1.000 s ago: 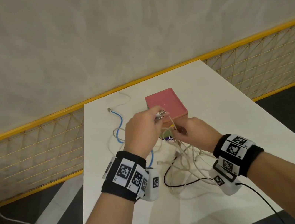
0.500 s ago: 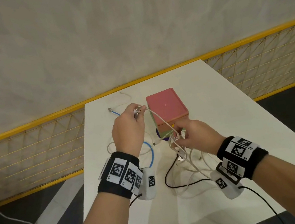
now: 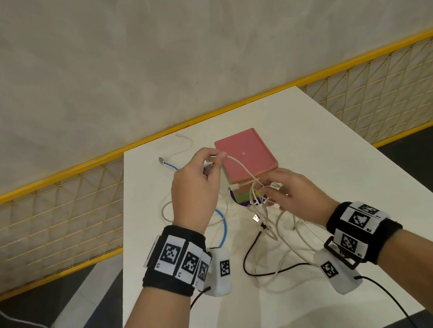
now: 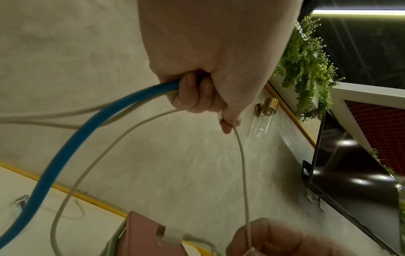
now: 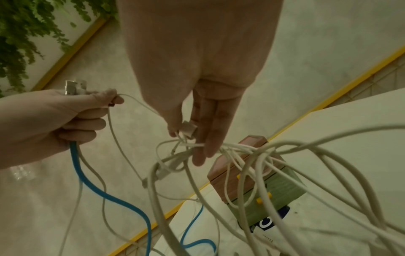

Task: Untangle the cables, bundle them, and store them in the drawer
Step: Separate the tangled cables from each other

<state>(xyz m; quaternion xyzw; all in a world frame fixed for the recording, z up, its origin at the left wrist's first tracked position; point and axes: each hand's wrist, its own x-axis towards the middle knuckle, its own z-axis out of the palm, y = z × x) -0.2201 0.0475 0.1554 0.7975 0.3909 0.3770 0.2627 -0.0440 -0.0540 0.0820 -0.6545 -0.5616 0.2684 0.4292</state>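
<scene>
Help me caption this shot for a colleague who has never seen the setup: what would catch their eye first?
First, the tangle of white cables hanging from the right hand over the middle of the white table. Next, the left hand, raised beside it, which grips a bright blue cable and a white one stretched across to the tangle. Just behind both hands stands a pink-topped drawer box.

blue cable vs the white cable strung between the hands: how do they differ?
The blue cable is thicker; the white cable is thin. Blue hangs from the left hand down to the white table; white spans in the air to the right hand. Blue runs clear; white ends in the tangle. Both are gripped by the left hand.
</scene>
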